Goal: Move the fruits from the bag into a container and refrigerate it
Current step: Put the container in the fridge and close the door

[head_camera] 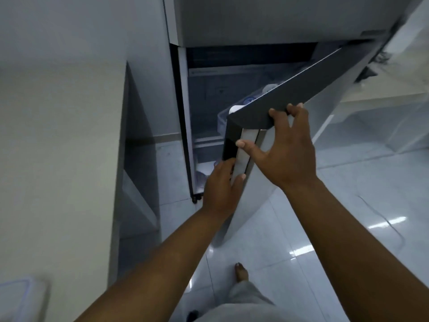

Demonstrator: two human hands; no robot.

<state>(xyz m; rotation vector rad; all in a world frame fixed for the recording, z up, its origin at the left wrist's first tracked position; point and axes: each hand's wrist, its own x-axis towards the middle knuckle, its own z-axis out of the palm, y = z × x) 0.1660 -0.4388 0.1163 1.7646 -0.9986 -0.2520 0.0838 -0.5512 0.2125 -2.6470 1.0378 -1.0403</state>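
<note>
A grey fridge [255, 19] stands ahead with its lower door [301, 94] partly open. My left hand [220, 187] grips the door's side edge by the silver handle strip, fingers hooked around it. My right hand [285, 147] holds the door's top corner, thumb on the side edge, fingers over the top. Inside, dim shelves [206, 140] and white bottles in the door rack [250, 101] show. A clear plastic container [21, 298] sits on the counter at the bottom left; its contents are blurred. No bag or fruit is visible.
A pale counter [58, 159] with open shelves on its end [137, 182] stands left of the fridge, close to the opening. Glossy white floor tiles [348, 228] spread to the right. My bare foot [241, 273] and grey trouser leg are below the door.
</note>
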